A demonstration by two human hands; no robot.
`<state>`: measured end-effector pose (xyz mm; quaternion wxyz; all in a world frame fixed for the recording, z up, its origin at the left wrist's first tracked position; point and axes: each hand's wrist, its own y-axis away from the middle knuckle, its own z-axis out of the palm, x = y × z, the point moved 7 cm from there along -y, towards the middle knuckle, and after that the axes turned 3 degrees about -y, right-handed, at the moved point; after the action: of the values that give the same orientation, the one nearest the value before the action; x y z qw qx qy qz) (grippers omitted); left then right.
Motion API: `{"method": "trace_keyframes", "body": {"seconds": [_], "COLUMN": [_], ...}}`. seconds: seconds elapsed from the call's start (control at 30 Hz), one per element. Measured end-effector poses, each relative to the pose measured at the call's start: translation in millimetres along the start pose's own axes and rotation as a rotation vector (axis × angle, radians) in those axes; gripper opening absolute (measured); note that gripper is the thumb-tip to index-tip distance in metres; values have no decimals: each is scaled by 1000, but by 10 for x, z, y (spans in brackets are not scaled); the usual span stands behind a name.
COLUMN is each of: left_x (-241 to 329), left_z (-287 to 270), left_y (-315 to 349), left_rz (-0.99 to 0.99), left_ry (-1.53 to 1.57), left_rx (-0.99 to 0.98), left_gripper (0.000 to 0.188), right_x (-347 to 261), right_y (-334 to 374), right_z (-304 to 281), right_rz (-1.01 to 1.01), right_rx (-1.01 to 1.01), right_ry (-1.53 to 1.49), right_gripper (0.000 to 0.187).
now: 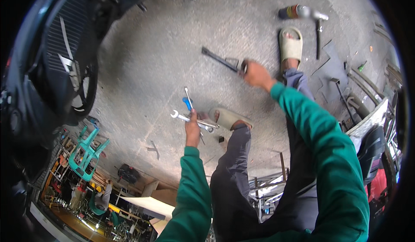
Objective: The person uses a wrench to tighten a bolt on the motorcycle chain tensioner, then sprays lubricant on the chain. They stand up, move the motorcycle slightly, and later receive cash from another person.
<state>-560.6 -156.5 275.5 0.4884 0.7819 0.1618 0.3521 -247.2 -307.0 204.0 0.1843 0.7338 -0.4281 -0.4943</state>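
Closed round several tools, my left hand (193,127) is in front of my left foot. Among them are an open-end wrench (176,114) and a screwdriver with a blue handle (187,103); the fingers partly hide the bundle. Farther out and to the right, my right hand (256,74) is closed on one end of a dark metal bar (219,59). A small bent metal loop (232,62) shows on the bar close to the fingers. The bar's other end points away to the left, above the concrete floor.
A dark motorcycle (65,39) stands at the left. At the far right are a spray can (293,11), a hammer (319,34) and a grey sheet scrap (327,69). A green plastic stool (84,153) is at lower left. Metal pieces lie along the right.
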Motion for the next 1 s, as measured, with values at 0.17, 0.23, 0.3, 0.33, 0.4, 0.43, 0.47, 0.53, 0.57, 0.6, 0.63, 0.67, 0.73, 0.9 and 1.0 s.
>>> {"method": "trace_keyframes", "body": {"seconds": [0.17,0.23,0.3,0.33,0.4,0.43,0.47,0.53,0.57,0.6,0.63,0.67,0.73,0.9,1.0], "left_x": [-359,-537,-736,-829,-1098,-1261,-1418,-1722,-1904,-2092,-2275,-2499,-2937,-3902,-4311], "left_z": [-126,-120,-136,-156,-209,-251,-292,-424,-498,-572,-651,-733,-869,-925,-712], "left_y": [-321,-419,-464,-484,-402,-319,-238,-87,31,173,322,492,823,1682,2073], "left_rz": [-35,-46,-74,-74,-102,-127,-150,-169,-197,-211,-210,-258,-311,-371,-388], "left_ry": [175,241,307,305,332,355,387,459,512,509,509,525,531,672,798], "left_rx": [-189,-206,-201,-184,-151,-130,-116,-63,-56,-4,51,84,164,337,388], "left_gripper": [39,38,39,39,40,40,40,36,32,29,27,26,23,17,17], "right_x": [745,793,761,716,590,560,475,356,241,265,327,282,24,-259,-679], "right_y": [-958,-1084,-1028,-975,-786,-733,-640,-459,-369,-307,-225,-130,101,640,824], "right_z": [668,984,1131,1206,1417,1474,1518,1649,1690,1728,1773,1820,1928,2135,2271], "right_rz": [64,80,59,53,-50,-33,-102,-161,-276,-179,-46,-33,-272,232,318], "right_rx": [103,60,99,110,-5,-81,-94,-101,-60,-86,-107,-114,-170,-338,-310], "right_ry": [170,226,286,319,256,196,187,238,415,291,198,107,180,-198,-55], "right_gripper": [48,47,44,42,39,40,41,34,34,35,36,35,32,25,21]}}
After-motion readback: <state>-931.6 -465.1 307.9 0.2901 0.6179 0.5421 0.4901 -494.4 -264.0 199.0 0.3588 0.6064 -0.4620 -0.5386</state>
